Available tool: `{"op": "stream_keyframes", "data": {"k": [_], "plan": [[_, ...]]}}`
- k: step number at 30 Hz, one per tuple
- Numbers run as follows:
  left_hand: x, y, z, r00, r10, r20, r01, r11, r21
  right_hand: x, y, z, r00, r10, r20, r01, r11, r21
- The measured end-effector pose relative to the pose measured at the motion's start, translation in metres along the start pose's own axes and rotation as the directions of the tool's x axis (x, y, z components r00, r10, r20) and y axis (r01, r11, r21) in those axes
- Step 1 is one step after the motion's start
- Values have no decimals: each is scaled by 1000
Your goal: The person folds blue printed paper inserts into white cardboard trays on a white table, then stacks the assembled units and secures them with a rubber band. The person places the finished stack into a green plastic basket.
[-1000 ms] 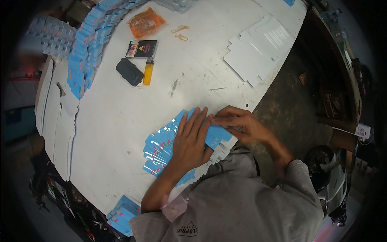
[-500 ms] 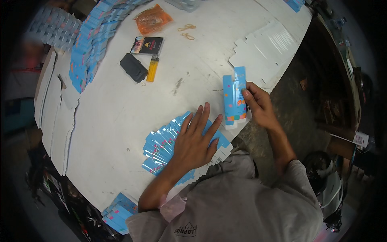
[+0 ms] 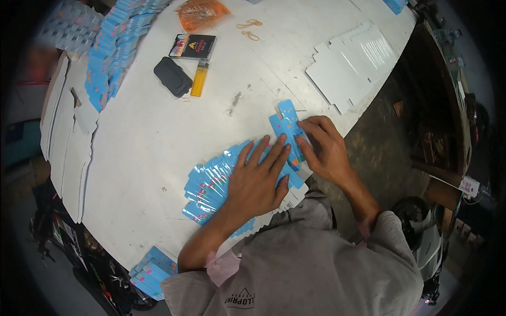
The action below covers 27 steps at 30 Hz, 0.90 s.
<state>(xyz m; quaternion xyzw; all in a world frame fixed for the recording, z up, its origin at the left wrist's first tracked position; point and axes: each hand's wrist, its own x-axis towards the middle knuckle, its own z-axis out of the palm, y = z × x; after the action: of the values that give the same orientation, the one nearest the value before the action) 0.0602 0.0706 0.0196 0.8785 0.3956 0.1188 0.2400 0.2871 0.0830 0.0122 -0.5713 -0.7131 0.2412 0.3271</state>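
Note:
My left hand lies palm down with its fingers stretched out on a fanned row of flat blue cartons. These cartons overlap, show pink marks, and have white flaps along the table edge nearest me. Between thumb and fingers, my right hand grips one flat blue carton with coloured dots. It is tilted, its top end pointing away from me, and its lower end sits right beside my left fingertips at the fan's right end.
A stack of white card blanks lies at the far right. Farther left are a yellow lighter, a dark case, a black pack and an orange bag. More blue cartons line the far left; others sit near left.
My right hand has brought the blue carton left, up against the fan, and tilted it. My left hand stays flat on the fanned cartons.

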Motion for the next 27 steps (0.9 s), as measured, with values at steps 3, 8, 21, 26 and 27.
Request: {"op": "stream_keyframes", "data": {"k": [3,8,21,26,27], "plan": [[0,0,1,1000,-1,4,1,1000,10,18,3,-5,998,-27,49,27,999,18],[1,-1,-2,1000,8,-31,-8,1000,16,42,4,-13,963,-22,268,8,999,51],[-2,-2,4,999,-14,-34,12,999,-35,16,30,18,964,-256,68,262,961,-90],[-1,-2,3,999,-12,-36,11,999,-39,23,27,5,968,-160,191,164,986,-5],[-1,-2,3,999,-11,-40,9,999,-38,25,25,2,967,-120,224,118,993,24]]}}
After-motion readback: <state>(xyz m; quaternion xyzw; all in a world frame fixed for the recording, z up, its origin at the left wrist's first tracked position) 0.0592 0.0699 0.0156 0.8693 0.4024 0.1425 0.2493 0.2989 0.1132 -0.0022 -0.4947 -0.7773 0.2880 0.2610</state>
